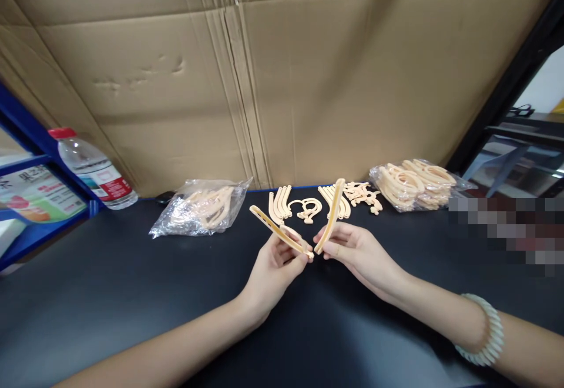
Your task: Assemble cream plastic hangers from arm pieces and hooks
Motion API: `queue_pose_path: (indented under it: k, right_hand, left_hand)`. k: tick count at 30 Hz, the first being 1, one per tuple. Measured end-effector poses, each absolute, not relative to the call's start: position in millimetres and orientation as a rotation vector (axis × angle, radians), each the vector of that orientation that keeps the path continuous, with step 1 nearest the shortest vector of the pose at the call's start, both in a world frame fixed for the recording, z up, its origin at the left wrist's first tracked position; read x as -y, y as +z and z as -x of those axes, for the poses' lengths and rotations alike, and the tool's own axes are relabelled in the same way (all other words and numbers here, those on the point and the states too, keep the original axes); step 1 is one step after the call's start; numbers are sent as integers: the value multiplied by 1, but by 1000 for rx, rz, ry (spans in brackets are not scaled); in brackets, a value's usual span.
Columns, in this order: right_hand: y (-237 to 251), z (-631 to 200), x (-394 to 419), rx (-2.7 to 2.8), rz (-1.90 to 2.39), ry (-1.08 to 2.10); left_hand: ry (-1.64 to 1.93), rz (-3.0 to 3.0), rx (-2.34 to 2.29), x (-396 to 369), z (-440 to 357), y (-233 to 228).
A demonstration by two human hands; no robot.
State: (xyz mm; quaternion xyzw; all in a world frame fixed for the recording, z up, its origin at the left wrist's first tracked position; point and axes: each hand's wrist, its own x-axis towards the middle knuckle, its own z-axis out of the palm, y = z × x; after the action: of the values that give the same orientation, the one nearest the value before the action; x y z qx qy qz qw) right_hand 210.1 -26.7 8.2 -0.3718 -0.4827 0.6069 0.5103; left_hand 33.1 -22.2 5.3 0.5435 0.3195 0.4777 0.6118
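My left hand (275,273) is closed on a beige plastic hanger arm (268,223), which slants up to the left, with another beige piece partly hidden by the fingers. Pinched in my right hand (359,253) is a second curved hanger arm (333,215), standing nearly upright. The lower ends of the two arms are close together, a small gap apart. Behind the hands, on the black table (211,306), lie curved hanger arms (278,205) in a row, several hook pieces (311,209), more curved arms (344,206) and a pile of small beige parts (362,194).
A clear bag of beige parts (200,206) lies at left, and bagged hangers (416,182) lie at right. A red-capped water bottle (99,171) leans beside the blue shelf (26,241). Cardboard (352,83) walls off the back. A black rack (497,94) stands at right.
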Motion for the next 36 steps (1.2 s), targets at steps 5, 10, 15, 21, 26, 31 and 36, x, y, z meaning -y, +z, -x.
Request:
queue_pose_path:
  k: [5,10,15,21,26,31,36]
  right_hand:
    - [12,-208,28,1228,950,1404]
    - [12,-207,28,1255,949,1398]
    - [10,-207,27,1295,911,1363]
    - [10,-207,30,1333,923,1296]
    - [11,-205,34,1366,939,1216]
    - [12,-203,35,1342,952,1193]
    - [10,-200,33,1301,971,1202]
  left_hand:
    - [1076,-1254,-748,24,-33,9]
    - [1038,-1240,-778,27,-35,14]
    - [1073,-1193,-805,30,-37,13]
    - [1103,-1165,-822,31,-37,13]
    - [1118,-1127,-834,32,-36,10]
    - [1135,-1082,-846,34,-36,11]
    - [1155,-1053,-859,33,-37,12]
